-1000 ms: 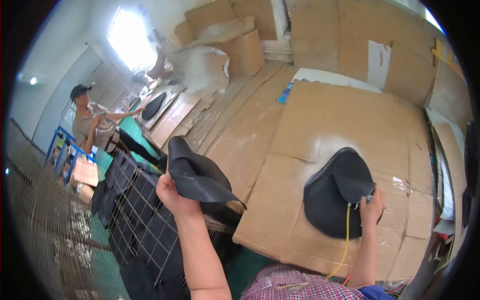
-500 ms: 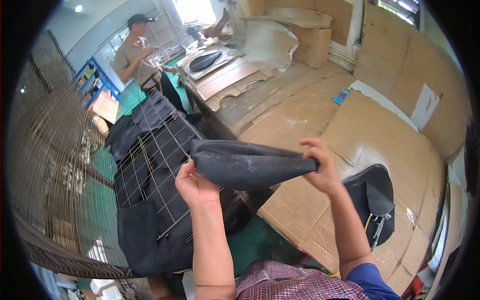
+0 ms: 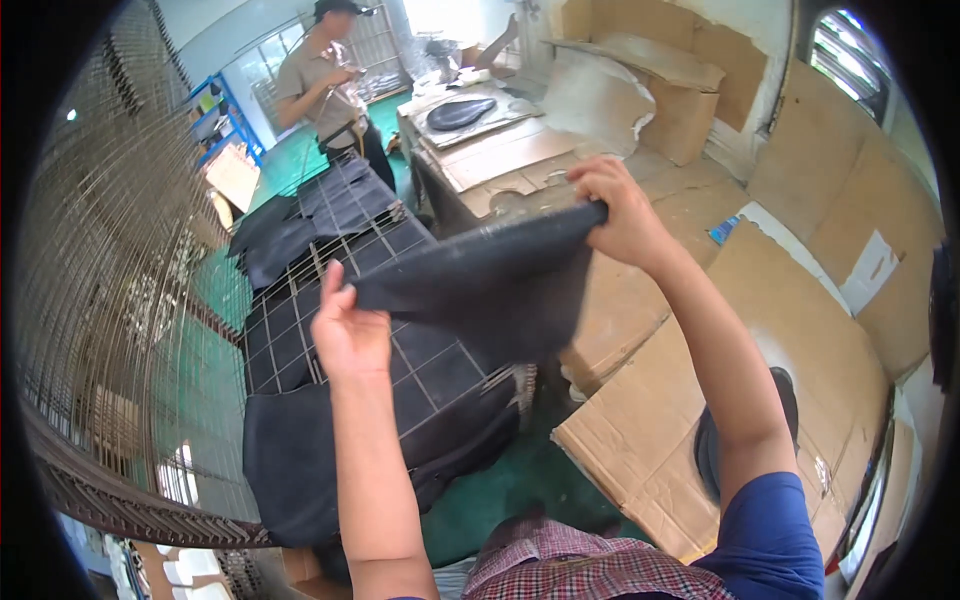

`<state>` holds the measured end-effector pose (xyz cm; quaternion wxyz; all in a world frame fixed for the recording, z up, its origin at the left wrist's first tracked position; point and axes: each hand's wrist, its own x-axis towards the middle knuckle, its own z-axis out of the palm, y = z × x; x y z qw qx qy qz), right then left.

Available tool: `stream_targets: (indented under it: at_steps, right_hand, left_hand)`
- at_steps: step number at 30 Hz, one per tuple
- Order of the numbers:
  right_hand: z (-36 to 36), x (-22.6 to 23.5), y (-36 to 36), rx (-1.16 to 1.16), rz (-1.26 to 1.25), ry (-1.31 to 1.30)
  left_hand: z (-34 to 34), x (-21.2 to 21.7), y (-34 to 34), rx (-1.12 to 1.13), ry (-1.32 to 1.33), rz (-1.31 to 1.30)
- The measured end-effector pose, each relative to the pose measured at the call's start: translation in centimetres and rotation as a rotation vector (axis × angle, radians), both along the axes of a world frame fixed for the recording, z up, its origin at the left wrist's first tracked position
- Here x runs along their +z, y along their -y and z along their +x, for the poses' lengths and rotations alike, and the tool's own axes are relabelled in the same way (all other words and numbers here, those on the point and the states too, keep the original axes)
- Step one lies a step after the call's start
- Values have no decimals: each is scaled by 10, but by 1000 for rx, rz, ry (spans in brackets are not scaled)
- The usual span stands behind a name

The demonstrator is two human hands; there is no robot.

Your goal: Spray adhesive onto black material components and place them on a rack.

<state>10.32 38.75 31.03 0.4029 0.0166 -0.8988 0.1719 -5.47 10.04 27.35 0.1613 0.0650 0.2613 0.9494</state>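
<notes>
A limp black sheet (image 3: 490,285), leather-like, hangs stretched between my two hands. My left hand (image 3: 352,335) pinches its left end, and my right hand (image 3: 618,212) grips the upper right corner, held higher. The sheet's lower edge sags and is blurred by motion. Below and beyond it, a wire rack (image 3: 415,385) bears several similar black pieces (image 3: 290,465). On the cardboard-covered table (image 3: 640,450) to the right, a rounded black piece (image 3: 708,450) lies partly behind my right arm.
Upright wire racks (image 3: 150,290) crowd the left side. Another person (image 3: 325,85) stands at the back left, near a bench with a black oval piece (image 3: 461,114). Cardboard panels (image 3: 815,160) line the right wall. The floor (image 3: 490,505) is green.
My right hand has risen, and the folded sheet has opened out and hangs down. My left hand has shifted left. The view has turned somewhat, and my right arm now covers the silver tool on the table.
</notes>
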Motion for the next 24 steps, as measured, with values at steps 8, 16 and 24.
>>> stream_targets:
  at_steps: [8,16,24]
  right_hand:
    - [-86,-93,40,154,-31,-37]
    - [19,-197,70,-35,-435,281]
    - [314,-290,25,-827,-430,417]
  left_hand:
    - [23,-25,84,348,-213,-314]
    - [75,-177,137,195,162,-720]
    - [88,-141,68,295,-263,-1452]
